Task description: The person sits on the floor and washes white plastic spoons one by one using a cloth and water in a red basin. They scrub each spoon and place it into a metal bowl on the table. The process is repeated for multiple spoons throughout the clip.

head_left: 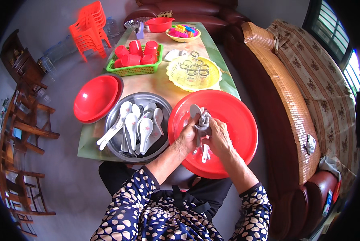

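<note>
Over the large red basin [240, 120], my left hand [188, 135] is closed around a white soup spoon [195, 110], its bowl pointing up. A wet grey cloth [203, 121] is bunched against the spoon, and my right hand [219, 135] is closed on it. Below my hands, the white handle of a spoon [205, 153] shows in the basin; I cannot tell whether it belongs to another spoon. To the left, a grey metal basin [164, 105] holds a pile of white spoons [145, 127] with small flower prints, handles mostly toward me.
Stacked red bowls [95, 96] lie left of the metal basin. Farther back are a green basket [136, 70] of red cups, a yellow scalloped tray [176, 78] with several glass-like rings, and a bowl of colourful blocks [183, 33]. A dark red sofa [248, 88] runs along the right.
</note>
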The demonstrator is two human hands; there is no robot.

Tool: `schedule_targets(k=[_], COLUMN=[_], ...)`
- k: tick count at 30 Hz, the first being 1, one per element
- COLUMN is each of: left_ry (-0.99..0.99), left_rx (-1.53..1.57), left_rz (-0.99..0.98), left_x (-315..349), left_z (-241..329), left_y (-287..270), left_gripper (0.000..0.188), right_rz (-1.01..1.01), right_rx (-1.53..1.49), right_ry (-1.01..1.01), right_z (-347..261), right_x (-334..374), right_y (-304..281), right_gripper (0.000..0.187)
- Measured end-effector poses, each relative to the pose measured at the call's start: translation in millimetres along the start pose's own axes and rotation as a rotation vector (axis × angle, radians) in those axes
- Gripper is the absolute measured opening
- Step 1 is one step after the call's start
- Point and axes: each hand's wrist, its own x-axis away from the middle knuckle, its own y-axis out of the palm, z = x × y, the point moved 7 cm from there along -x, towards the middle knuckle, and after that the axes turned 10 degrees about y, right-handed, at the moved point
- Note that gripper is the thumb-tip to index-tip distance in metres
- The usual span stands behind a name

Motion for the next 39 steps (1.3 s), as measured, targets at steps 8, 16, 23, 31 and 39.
schedule_targets(k=[8,16,23,31,39], left_ry=[0.183,0.426,0.597,0.524,0.762], left_rx=[-0.181,-0.691,-1.059,-1.369,-1.895], left_rz=[0.184,0.141,-0.13,-0.097,-0.029], left_x=[-18.3,10.8,12.5,34.0,82.7], left_z=[6.6,35.8,13.0,22.8,41.3], left_y=[-35.0,10.2,31.5,41.9,50.1], left_gripper=[0.033,0.026,0.022,0.026,0.032], right_rz=[-0.103,0.285,0.217,0.295,0.412], right_rx=[0.455,1.39,0.591,0.607,0.46], right_ry=[0.066,-0.377,-0.619,-0.682,-0.464], right_z=[19.9,-9.5,-55.7,-72.7,-59.2], right_x=[15.9,48.1,32.5,31.3,25.1], right_y=[3.2,-17.8,-26.9,-68.8,-120.1], right_gripper=[0.025,0.036,0.013,0.013,0.024])
